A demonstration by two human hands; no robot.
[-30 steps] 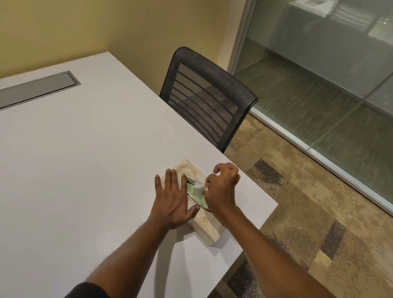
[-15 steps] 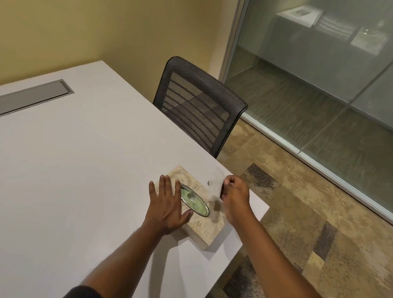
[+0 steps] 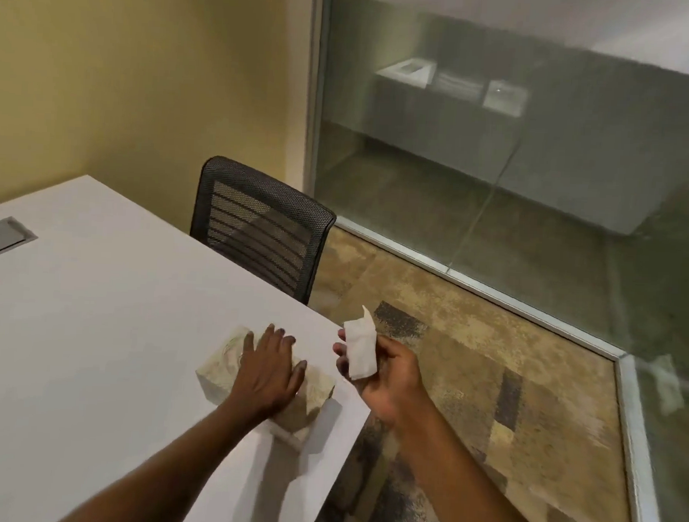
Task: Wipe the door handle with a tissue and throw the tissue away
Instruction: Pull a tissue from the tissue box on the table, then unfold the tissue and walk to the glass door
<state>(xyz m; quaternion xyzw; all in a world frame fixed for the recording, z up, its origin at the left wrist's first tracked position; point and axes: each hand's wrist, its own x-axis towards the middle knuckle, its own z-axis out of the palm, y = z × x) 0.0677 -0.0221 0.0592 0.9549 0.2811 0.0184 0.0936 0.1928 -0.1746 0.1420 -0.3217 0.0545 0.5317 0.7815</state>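
Note:
A beige patterned tissue box [image 3: 320, 393] lies near the corner of the white table [image 3: 91, 347]. My left hand [image 3: 267, 372] rests flat on top of the box, fingers spread, and covers its opening. My right hand [image 3: 384, 378] is held just past the table's edge, to the right of the box, and pinches a folded white tissue [image 3: 360, 347] that stands up between its fingers. No door handle or bin is in view.
A black mesh-backed chair [image 3: 261, 224] is pushed in at the table's far side. A glass wall [image 3: 500, 149] with a metal frame runs along the right. Patterned carpet [image 3: 488, 388] lies between table and glass. A grey cable hatch [image 3: 1, 239] sits in the tabletop.
My right hand pulled the tissue out of the box and carried it to the right, off the table's edge. My left hand slid over the box's opening. The camera tilted upward.

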